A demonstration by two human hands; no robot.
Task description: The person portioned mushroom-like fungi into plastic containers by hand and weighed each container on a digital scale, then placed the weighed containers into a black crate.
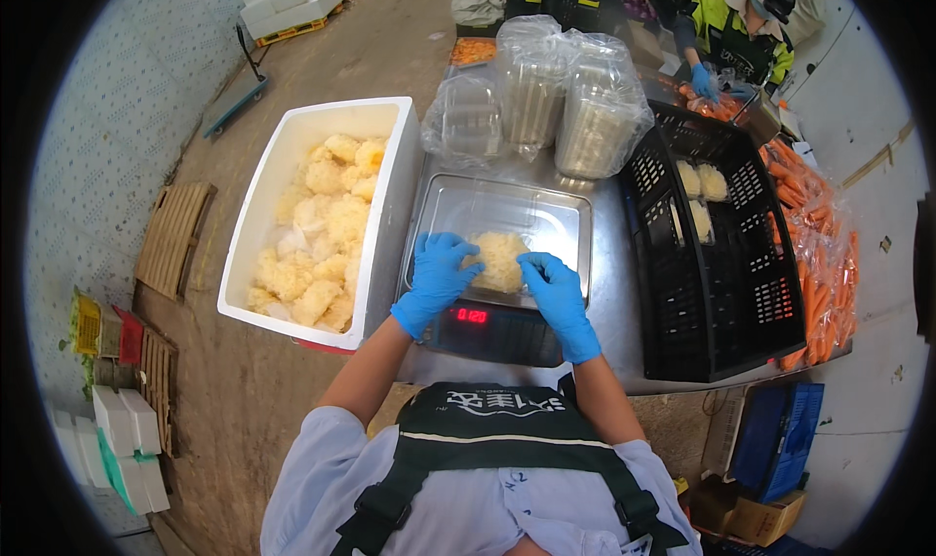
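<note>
A pale yellow, frilly clump of what looks like snow fungus (500,262) sits on the steel pan (457,197) of a digital scale. Clear plastic seems to surround it, though its outline is hard to make out. My left hand (441,276), in a blue glove, is at the clump's left side with fingers apart. At the right edge, my gloved right hand (556,289) has its thumb and forefinger pinched together; whether they grip a plastic edge is hidden. Red digits glow on the scale's display (472,315) below the pan.
Left stands a white foam box (398,212) of similar clumps. Bagged clear plastic containers (537,80) stand behind the scale. Right, a black crate (731,300) holds several packed trays (711,183). Bagged carrots (823,285) lie beyond it. Another person (738,36) works at the far right.
</note>
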